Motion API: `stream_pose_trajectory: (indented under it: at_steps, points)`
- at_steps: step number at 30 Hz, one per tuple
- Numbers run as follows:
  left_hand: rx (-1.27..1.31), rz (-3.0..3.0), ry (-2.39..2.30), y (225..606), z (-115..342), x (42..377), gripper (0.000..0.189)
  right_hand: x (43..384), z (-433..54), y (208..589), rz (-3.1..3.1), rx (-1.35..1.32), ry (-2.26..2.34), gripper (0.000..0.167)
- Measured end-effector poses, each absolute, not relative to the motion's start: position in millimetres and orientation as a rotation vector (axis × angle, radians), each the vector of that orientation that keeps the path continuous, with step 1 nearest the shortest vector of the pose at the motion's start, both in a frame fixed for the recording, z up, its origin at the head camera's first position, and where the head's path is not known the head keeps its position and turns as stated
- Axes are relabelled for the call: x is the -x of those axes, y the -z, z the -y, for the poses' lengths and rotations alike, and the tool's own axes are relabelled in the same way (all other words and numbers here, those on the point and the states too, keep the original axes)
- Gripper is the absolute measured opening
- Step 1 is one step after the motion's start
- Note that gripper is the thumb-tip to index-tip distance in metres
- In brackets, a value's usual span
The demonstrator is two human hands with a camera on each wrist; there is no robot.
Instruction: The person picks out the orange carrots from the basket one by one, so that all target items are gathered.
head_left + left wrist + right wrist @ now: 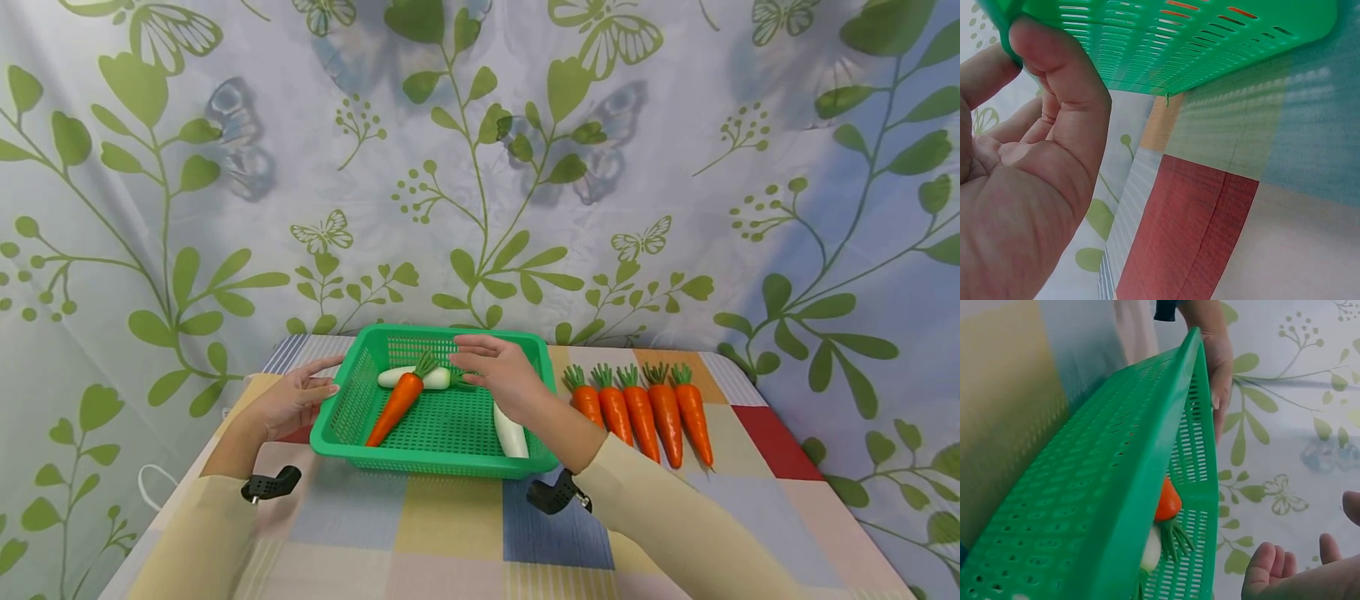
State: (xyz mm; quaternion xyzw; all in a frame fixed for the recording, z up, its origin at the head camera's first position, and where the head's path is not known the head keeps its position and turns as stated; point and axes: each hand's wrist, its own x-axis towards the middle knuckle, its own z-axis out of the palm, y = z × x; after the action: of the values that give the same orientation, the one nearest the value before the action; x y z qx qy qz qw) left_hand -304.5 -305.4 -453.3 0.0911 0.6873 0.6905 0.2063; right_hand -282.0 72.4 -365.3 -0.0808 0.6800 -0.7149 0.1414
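A green plastic basket (435, 463) with slotted walls sits on the table. Inside lie an orange carrot (397, 407) with green tops, a white radish (397, 377) partly under it, and another white radish (511, 435) on the right side, partly hidden by my right arm. My left hand (288, 398) is at the basket's left side, thumb and fingertips touching its rim from outside. My right hand (501, 373) hovers over the basket's right part, fingers loosely bent, holding nothing. In the right wrist view, its fingers (1263, 567) are apart from the basket.
Several carrots (639, 412) lie side by side in a row right of the basket, green tops to the back. A patchwork tablecloth (450, 533) covers the table. Behind hangs a leaf-and-butterfly curtain (375, 208). A white cable (148, 487) loops at the table's left edge.
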Motion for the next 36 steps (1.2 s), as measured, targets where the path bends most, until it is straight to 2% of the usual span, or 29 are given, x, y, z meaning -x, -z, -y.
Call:
stream_pose_trajectory:
  at_steps: [15,25,36]
  points:
    - [-0.272,-1.916,-1.929,450,305,303,0.076,318,-47,361,-2.078,0.269,1.787,0.041]
    - [-0.264,-1.911,-1.925,451,305,303,0.076,342,-35,379,-2.027,0.195,1.679,0.037]
    - [-0.229,-1.945,-1.902,449,304,302,0.077,351,-23,390,-1.959,0.183,1.625,0.044]
